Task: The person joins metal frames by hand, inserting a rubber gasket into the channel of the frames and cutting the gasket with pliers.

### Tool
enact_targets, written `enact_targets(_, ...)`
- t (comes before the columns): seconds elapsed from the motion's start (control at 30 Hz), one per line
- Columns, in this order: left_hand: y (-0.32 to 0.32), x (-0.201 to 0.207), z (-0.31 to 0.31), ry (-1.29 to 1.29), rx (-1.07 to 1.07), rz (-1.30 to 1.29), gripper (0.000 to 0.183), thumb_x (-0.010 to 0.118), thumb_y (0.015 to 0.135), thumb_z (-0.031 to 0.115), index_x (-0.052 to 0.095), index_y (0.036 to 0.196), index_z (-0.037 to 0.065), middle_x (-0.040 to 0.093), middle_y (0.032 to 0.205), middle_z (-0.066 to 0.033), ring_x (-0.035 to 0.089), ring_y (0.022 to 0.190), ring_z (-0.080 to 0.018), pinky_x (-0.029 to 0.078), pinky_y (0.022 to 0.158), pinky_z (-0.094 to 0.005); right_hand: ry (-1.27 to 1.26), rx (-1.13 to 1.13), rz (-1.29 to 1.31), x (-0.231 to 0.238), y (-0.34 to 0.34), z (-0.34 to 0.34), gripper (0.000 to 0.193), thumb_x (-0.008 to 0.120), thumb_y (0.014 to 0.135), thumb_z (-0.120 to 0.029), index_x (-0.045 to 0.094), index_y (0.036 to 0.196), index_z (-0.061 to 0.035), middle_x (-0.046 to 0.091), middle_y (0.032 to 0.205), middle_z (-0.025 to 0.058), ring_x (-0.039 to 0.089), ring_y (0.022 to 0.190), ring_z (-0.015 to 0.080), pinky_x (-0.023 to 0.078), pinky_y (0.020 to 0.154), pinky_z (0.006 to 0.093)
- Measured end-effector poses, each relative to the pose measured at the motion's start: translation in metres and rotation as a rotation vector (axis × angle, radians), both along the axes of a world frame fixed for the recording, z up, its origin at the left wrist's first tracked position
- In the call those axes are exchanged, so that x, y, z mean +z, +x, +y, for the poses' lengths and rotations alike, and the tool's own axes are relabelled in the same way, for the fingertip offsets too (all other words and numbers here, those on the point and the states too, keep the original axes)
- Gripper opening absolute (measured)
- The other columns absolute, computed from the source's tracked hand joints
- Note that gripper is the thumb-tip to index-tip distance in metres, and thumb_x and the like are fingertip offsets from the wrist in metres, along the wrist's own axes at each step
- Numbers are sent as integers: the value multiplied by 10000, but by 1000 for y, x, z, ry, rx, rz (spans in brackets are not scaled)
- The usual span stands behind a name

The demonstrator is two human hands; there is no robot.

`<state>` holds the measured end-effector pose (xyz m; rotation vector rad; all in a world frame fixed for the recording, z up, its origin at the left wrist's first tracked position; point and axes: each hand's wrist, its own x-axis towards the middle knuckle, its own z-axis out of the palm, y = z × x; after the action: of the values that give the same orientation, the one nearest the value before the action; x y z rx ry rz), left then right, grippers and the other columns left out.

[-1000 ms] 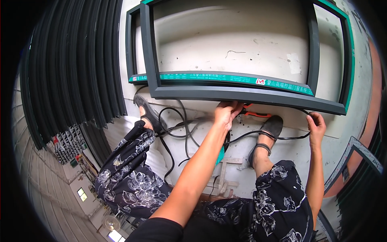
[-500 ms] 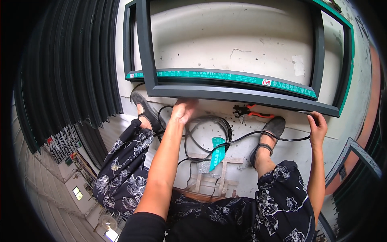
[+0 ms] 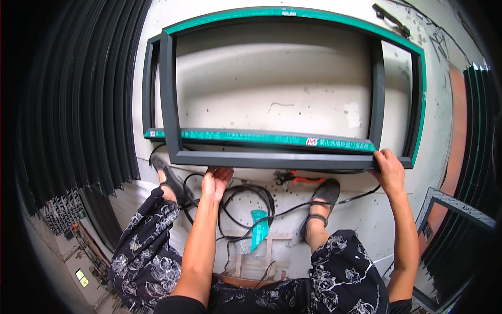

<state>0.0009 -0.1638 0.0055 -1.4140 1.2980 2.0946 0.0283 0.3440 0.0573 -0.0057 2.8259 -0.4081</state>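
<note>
A dark grey window frame (image 3: 277, 160) with green film on some bars lies across another frame (image 3: 418, 112) behind it. My left hand (image 3: 217, 181) is palm up at the near bar's underside, left of the middle; its fingers are apart and touch the bar's edge. Close to the near right corner, my right hand (image 3: 389, 167) grips the bar, fingertips on top and thumb in front. A thin black strip (image 3: 340, 201) runs from a loose coil (image 3: 248, 192) up to beneath this hand. Whether the fingers also pinch the strip is hidden.
Orange-handled pliers (image 3: 300, 179) lie between my feet, close to the right shoe (image 3: 327, 191). A green film scrap (image 3: 259, 230) sits over the coil. Dark profiles (image 3: 78, 94) stand stacked at left; another frame (image 3: 455, 209) leans at right. A black tool (image 3: 391, 20) lies at back right.
The view has shifted, so the frames appear lower and further left. My right hand has come up from the strip onto the bar. More of my left palm and fingers shows.
</note>
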Motion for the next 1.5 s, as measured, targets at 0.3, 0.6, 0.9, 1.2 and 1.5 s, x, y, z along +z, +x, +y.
enact_targets(0.3, -95, 55, -27, -109, -112, 199, 373, 457, 944, 389, 565, 1033, 43, 642, 926, -121, 633, 856, -258, 528, 792, -394, -236, 108, -63, 25, -31, -10, 505, 826, 533, -190, 541, 930, -61, 552, 824, 106, 537, 815, 316, 444, 717, 400)
enact_targets(0.6, -210, 49, -33, 129, -85, 218, 461, 436, 953, 391, 493, 1135, -28, 531, 1162, -192, 505, 1111, -326, 370, 1034, -459, -331, 147, 27, 55, -74, -81, 486, 826, 552, -271, 537, 861, -32, 586, 749, 140, 574, 712, 333, 463, 625, 400)
enact_targets(0.9, -174, 15, 46, 89, -227, 208, 266, 377, 962, 140, 515, 1141, 0, 599, 1102, -160, 599, 1008, -289, 476, 935, -423, -315, 60, 135, 23, -64, -126, 515, 819, 565, -217, 554, 961, -23, 589, 820, 149, 567, 775, 342, 458, 673, 395)
enact_targets(1.2, -161, 8, 47, 96, -283, 173, 242, 444, 952, 124, 515, 1149, 3, 608, 1087, -166, 610, 1000, -291, 494, 922, -419, -505, -30, 344, 37, -15, -146, 306, 658, 700, 17, 597, 999, -17, 572, 816, 115, 563, 701, 279, 466, 601, 336)
enact_targets(1.5, -163, 22, 70, -97, -381, 117, 201, 475, 920, 93, 559, 1052, -33, 636, 989, -168, 640, 911, -295, 534, 847, -416, -674, -389, -326, 67, 52, -70, 414, 711, 655, 2, 545, 1032, -47, 475, 651, 4, 439, 543, 81, 376, 487, 239)
